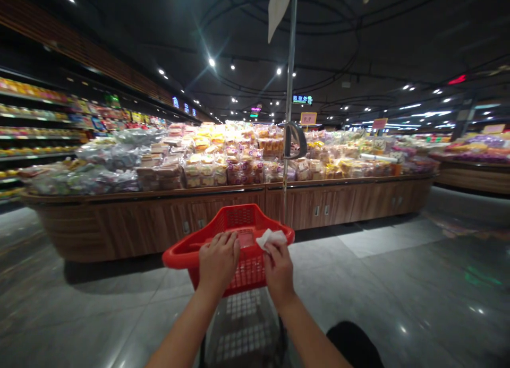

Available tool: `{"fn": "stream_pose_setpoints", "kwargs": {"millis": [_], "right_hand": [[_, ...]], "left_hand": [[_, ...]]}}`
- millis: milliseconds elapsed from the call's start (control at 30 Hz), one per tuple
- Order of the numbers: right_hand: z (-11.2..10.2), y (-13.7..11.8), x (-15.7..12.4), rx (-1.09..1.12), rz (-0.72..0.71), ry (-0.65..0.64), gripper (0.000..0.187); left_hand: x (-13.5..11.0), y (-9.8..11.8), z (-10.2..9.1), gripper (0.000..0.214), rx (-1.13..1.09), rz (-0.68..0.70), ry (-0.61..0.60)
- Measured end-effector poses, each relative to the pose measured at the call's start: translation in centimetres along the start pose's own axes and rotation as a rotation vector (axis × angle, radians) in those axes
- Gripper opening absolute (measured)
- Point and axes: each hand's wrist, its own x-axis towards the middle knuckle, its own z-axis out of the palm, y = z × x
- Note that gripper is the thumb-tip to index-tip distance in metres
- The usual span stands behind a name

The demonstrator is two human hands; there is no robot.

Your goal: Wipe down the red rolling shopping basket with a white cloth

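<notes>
A red plastic shopping basket sits on a trolley in front of me, and both my hands rest on its near rim. My left hand curls over the rim with its fingers closed on it. My right hand grips the rim too and pinches a crumpled white paper against it. The basket looks empty inside.
A long curved wooden display counter piled with bagged bread and packaged goods stands just ahead. A thin metal pole with a sign rises beside the basket. Shelves line the left wall. Glossy grey floor spreads right.
</notes>
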Motion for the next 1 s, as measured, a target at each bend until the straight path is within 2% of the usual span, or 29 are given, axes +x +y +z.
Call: {"fn": "stream_pose_setpoints", "kwargs": {"millis": [100, 167, 267, 333, 400, 467, 567, 667, 767, 833, 900, 1000], "right_hand": [[1.6, -1.5, -0.6, 0.048, -0.046, -0.103, 0.035], [1.0, -1.0, -0.7, 0.071, -0.057, -0.131, 0.036], [-1.4, 2.0, -0.2, 0.059, 0.002, -0.035, 0.031], [-3.0, 4.2, 0.5, 0.023, 0.104, 0.072, 0.026], [-3.9, 5.5, 1.2, 0.012, 0.215, 0.116, 0.025], [-3.9, 5.6, 1.5, 0.042, 0.274, 0.119, 0.026], [-3.3, 4.2, 1.0, 0.133, 0.227, 0.084, 0.026], [-3.4, 3.3, 1.0, 0.158, 0.142, -0.006, 0.026], [-4.6, 3.8, 3.5, 0.002, 0.165, -0.121, 0.027], [-5.5, 4.0, 6.1, -0.201, 0.22, -0.352, 0.029], [-5.9, 3.6, 8.6, -0.348, 0.203, -0.597, 0.028], [-4.8, 1.9, 11.2, -0.405, 0.141, -0.816, 0.019]], "left_hand": [[-0.1, -0.4, -0.2, 0.039, 0.0, 0.014, -0.006], [-0.2, -0.8, -0.2, 0.039, -0.006, 0.021, -0.007], [-0.3, -1.4, -0.1, 0.039, -0.021, 0.026, 0.01], [-0.3, -1.6, 0.1, 0.039, -0.026, 0.03, 0.017], [-0.3, -1.6, 0.2, 0.039, -0.024, 0.025, 0.015], [-0.3, -1.5, 0.3, 0.039, -0.017, 0.014, 0.016], [-0.3, -1.4, 0.4, 0.039, -0.005, 0.006, 0.016], [-0.4, -1.4, 0.4, 0.039, -0.001, 0.011, 0.008], [-0.4, -1.3, 0.2, 0.039, -0.007, 0.013, 0.008], [-0.4, -1.1, 0.1, 0.038, -0.011, 0.004, 0.008], [-0.3, -0.8, 0.0, 0.039, -0.016, -0.011, 0.006], [-0.3, -0.5, 0.0, 0.039, -0.028, -0.026, 0.003]]}}
